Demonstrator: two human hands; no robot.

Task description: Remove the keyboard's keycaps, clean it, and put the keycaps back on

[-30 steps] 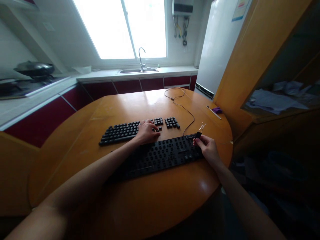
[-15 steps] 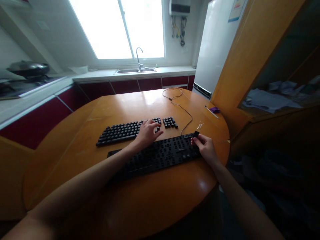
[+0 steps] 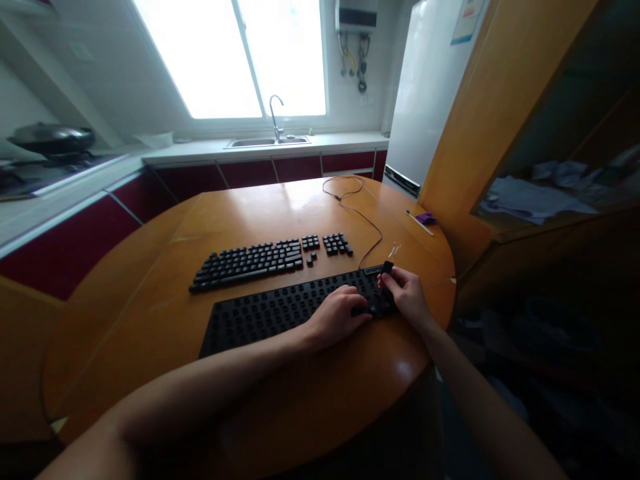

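Observation:
A black keyboard base [image 3: 280, 310] with its keycaps removed lies on the round wooden table [image 3: 280, 413]. Behind it, rows of loose black keycaps [image 3: 250, 261] are laid out in keyboard order. My left hand [image 3: 336, 317] rests curled on the right part of the base, fingertips pinched down on it; what they hold is hidden. My right hand [image 3: 407, 293] sits at the base's right end, pinching a small black keycap puller [image 3: 387, 268].
The keyboard's thin cable [image 3: 361, 215] loops toward the far table edge. A purple item with a white stick [image 3: 424, 220] lies at the right rim. A wooden cabinet [image 3: 505, 133] and white fridge [image 3: 425, 93] stand right; counter and sink [image 3: 265, 141] behind.
My left hand left the loose keycap rows and came down to the right part of the keyboard base. My right hand stayed at the base's right end.

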